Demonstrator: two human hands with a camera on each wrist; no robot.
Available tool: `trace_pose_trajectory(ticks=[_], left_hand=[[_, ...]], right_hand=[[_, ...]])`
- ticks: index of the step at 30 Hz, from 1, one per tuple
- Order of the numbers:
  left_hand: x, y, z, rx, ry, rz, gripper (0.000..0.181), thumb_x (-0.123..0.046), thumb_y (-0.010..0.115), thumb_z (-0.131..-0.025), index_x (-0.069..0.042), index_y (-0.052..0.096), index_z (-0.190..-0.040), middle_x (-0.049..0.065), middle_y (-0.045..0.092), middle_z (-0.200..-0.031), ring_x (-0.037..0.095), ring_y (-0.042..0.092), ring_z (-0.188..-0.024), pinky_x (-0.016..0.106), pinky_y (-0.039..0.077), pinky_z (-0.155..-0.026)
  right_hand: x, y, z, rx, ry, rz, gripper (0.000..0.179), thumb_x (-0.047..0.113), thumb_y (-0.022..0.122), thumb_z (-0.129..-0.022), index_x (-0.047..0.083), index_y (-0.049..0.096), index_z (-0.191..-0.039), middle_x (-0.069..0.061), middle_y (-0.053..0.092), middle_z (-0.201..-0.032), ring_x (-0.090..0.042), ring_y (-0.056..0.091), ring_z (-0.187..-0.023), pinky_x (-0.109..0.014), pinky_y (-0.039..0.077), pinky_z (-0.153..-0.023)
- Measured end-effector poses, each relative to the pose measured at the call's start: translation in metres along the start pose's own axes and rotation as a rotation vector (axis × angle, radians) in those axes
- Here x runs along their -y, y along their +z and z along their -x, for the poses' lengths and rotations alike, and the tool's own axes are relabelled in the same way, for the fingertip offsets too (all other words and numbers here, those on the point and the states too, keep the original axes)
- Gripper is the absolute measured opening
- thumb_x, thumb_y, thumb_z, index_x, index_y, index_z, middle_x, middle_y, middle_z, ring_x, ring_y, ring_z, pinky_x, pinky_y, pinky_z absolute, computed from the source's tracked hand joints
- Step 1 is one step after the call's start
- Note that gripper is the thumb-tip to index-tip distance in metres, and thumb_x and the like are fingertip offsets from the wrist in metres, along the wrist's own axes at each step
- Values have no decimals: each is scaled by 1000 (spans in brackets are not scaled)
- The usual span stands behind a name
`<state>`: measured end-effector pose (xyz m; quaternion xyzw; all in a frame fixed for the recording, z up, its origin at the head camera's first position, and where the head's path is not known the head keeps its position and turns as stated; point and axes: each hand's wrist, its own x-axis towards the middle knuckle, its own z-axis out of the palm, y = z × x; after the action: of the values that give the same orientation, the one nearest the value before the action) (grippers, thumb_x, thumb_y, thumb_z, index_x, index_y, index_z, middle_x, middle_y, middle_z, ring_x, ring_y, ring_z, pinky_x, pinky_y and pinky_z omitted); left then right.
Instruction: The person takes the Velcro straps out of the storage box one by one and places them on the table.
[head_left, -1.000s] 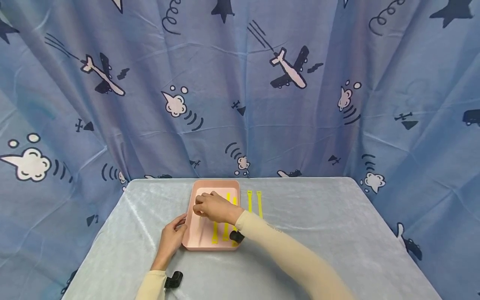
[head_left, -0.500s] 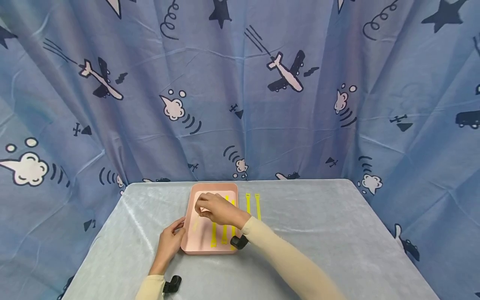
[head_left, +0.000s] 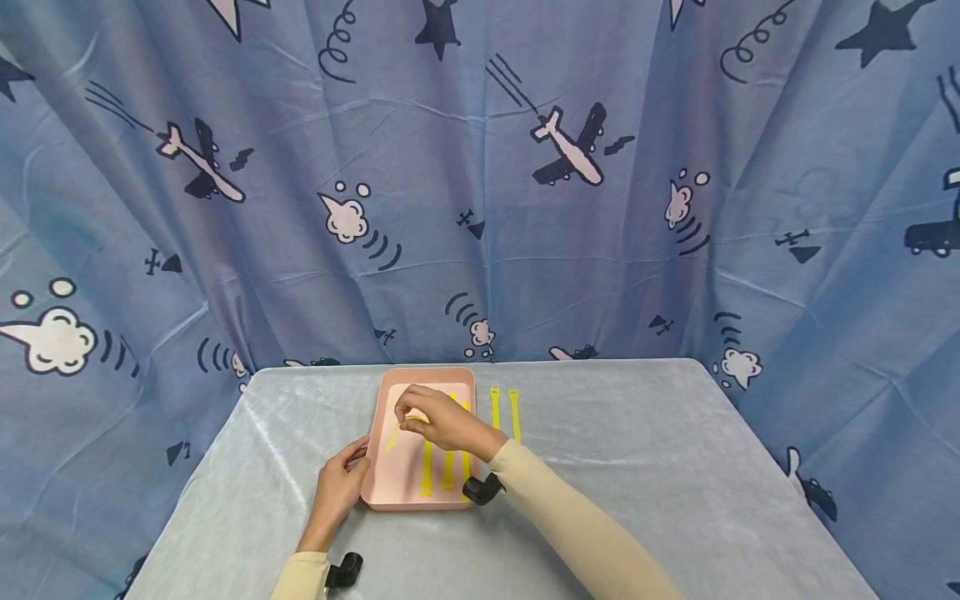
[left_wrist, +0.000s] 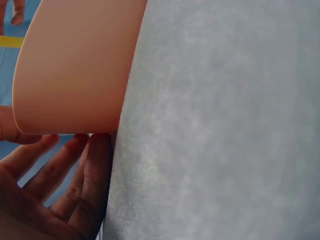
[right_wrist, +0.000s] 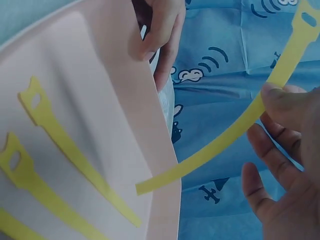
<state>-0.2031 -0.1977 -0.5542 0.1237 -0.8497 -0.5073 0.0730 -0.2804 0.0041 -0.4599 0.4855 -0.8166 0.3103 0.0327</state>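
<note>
A yellow hook-and-loop cable tie (right_wrist: 220, 145), slotted at its wide end, is pinched between the thumb and forefinger of my right hand (head_left: 444, 421). It curves over the left side of the pink tray (head_left: 384, 487); in the right wrist view its narrow end overlaps the tray's inside. At the tray's left wall, my left hand (head_left: 339, 487) grips the edge, thumb at the rim and fingers against the outside. Several similar yellow ties (right_wrist: 75, 155) lie lengthwise in the tray, partly hidden in the head view by my right hand and wrist.
Two more yellow ties, a left one (head_left: 495, 408) and a right one (head_left: 514, 412), lie on the grey cloth-covered table (head_left: 637, 467) right of the tray. Behind the table hangs a blue patterned curtain (head_left: 420, 250). Each wrist carries a small black camera (head_left: 483, 488).
My right hand has shifted slightly right over the tray, and the tie it holds shows more clearly below its fingers. My left hand keeps its place on the tray. The head view has tilted slightly.
</note>
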Motion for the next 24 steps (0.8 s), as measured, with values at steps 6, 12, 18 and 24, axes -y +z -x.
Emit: trace_pose_trajectory(ticks=[6, 12, 18, 24], left_hand=[[0, 0, 0, 5, -8, -3, 42, -17, 54, -95, -14, 60, -136, 14, 67, -125, 26, 65, -105, 22, 47, -67], [-1, 0, 1, -6, 6, 0, 41, -15, 54, -95, -13, 60, -136, 15, 68, -123, 25, 67, -103, 22, 48, -68], [-2, -1, 1, 4, 2, 5, 42, -14, 54, -96, -14, 60, -137, 15, 67, -125, 26, 66, -106, 22, 48, -70], [-2, -2, 2, 12, 2, 10, 42, -13, 54, -96, -13, 59, -137, 16, 67, -125, 25, 66, -104, 22, 47, -69]], right_hand=[[0, 1, 3, -32, 53, -129, 9, 14, 64, -93, 14, 56, -96, 1, 62, -98, -9, 59, -98, -32, 52, -89], [-1, 2, 6, -67, 139, -239, 6, 15, 61, -96, 10, 58, -98, 0, 64, -98, -9, 60, -97, -23, 48, -82], [-2, 4, 8, -134, 235, -326, 4, 14, 61, -96, 12, 58, -98, -2, 66, -95, -9, 61, -92, -25, 50, -81], [-3, 5, 9, -219, 289, -412, 5, 12, 63, -95, 11, 58, -97, -5, 65, -94, -11, 61, -89, -22, 49, -75]])
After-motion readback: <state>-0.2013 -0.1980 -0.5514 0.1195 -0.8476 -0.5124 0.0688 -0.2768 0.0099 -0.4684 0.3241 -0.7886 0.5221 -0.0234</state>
